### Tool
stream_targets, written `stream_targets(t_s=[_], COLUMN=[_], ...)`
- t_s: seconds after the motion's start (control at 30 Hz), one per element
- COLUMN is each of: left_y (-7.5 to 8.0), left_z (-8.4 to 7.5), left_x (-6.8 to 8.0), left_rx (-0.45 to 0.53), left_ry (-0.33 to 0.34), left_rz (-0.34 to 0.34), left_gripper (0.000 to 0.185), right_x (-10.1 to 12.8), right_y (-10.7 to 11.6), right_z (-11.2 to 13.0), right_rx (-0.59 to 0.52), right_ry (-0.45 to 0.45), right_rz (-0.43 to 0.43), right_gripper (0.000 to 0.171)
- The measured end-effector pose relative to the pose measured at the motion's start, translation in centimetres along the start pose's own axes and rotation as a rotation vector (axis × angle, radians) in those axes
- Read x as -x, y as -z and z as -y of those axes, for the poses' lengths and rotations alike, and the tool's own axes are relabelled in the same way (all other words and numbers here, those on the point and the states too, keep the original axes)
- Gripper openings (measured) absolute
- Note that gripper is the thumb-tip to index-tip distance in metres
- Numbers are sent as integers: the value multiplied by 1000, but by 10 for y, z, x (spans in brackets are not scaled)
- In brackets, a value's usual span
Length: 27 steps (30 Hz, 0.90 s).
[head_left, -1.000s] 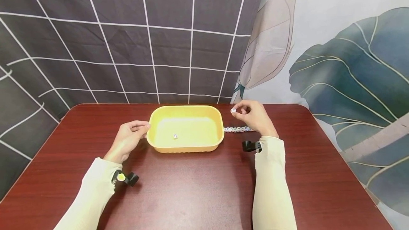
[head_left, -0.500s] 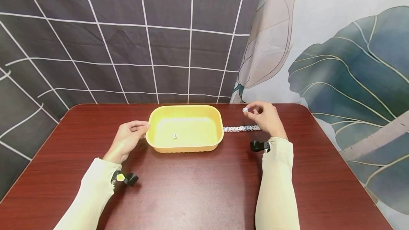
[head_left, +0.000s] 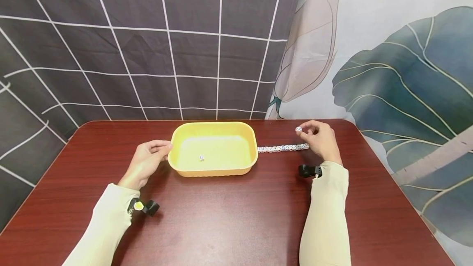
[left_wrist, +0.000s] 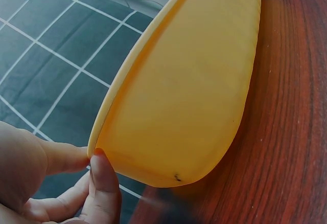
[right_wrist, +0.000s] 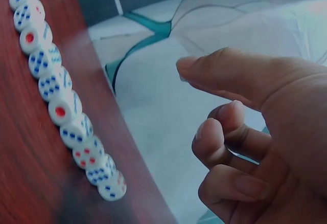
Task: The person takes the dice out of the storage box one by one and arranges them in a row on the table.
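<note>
My right hand (head_left: 320, 139) pinching a die (head_left: 298, 129) over the dice row (head_left: 283, 148) end, my left hand (head_left: 145, 162) fingers (left_wrist: 104, 183) gripping the yellow tray (head_left: 213, 169) rim, one die inside (head_left: 201, 157), worktop (head_left: 229, 216) underneath.

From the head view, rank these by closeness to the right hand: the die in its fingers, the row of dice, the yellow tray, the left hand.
1. Die, pinched in the right hand.
2. Row of dice, just left of it.
3. Yellow tray, table centre.
4. Left hand, at the tray's far left rim.
</note>
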<state>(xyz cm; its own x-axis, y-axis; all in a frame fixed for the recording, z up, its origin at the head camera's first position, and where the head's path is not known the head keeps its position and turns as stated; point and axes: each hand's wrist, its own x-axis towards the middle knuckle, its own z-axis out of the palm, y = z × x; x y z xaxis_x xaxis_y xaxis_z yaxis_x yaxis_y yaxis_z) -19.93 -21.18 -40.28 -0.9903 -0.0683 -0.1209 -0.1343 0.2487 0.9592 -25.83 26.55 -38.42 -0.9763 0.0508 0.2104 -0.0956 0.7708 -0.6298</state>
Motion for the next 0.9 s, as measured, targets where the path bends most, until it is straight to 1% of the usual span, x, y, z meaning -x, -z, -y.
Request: stream_targets(t_s=[0.33, 0.63, 0.73, 0.8, 0.9], left_y=[0, 1, 0, 0, 0], left_z=[-1, -1, -1, -1, -1], left_x=[0, 1, 1, 1, 1], left_rx=[-1, -4, -1, -1, -1], left_ry=[2, -1, -1, 1, 7], left_rz=[1, -1, 0, -1, 0], left_gripper=[40, 40, 41, 41, 40], right_x=[7, 11, 12, 13, 13], right_y=[7, 8, 9, 9, 8], right_z=[-22, -32, -35, -37, -40], right_rx=[15, 16, 20, 26, 54], right_ry=[-118, -270, -308, -324, -323], right_rz=[-43, -7, 15, 36, 71], right_gripper=[23, 28, 29, 29, 29])
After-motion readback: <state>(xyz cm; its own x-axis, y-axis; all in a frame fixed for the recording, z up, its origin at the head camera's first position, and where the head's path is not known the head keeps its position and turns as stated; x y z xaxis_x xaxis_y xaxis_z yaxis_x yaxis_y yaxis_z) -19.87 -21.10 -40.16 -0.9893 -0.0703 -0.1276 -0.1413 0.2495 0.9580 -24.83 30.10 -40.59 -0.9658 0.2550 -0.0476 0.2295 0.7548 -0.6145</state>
